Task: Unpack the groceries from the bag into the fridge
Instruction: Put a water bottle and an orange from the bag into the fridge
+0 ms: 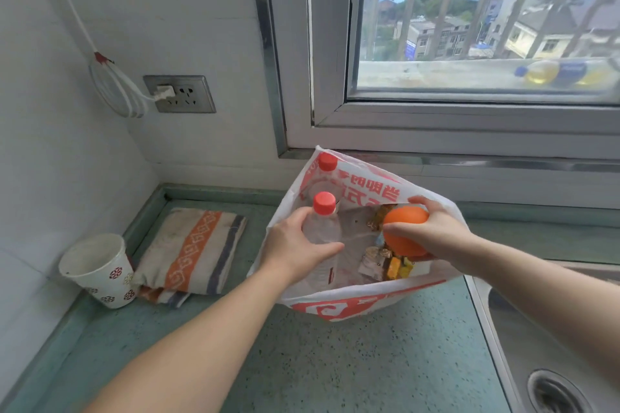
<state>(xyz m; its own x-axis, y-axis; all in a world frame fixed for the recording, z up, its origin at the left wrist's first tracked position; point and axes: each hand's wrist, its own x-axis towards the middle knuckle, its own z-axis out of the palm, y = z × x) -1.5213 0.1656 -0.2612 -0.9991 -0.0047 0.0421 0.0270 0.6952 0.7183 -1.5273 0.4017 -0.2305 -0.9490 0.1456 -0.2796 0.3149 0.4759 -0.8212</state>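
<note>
I see a green speckled counter (pixel 335 362); on it stand a white-and-red bag (pixel 352 305) near the back edge, a folded striped towel (pixel 191 251) and a paper cup (pixel 100 270) in the left corner

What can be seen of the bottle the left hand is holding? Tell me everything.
The bottle is clear plastic with a red screw cap, closed, and its contents look clear. It stands roughly upright in the left part of the white and red bag, neck and cap rising above the rim. The left hand grips its shoulder, fingers behind and thumb across the front. A second red-capped bottle stands just behind it. Its lower body is hidden in the bag.
</note>
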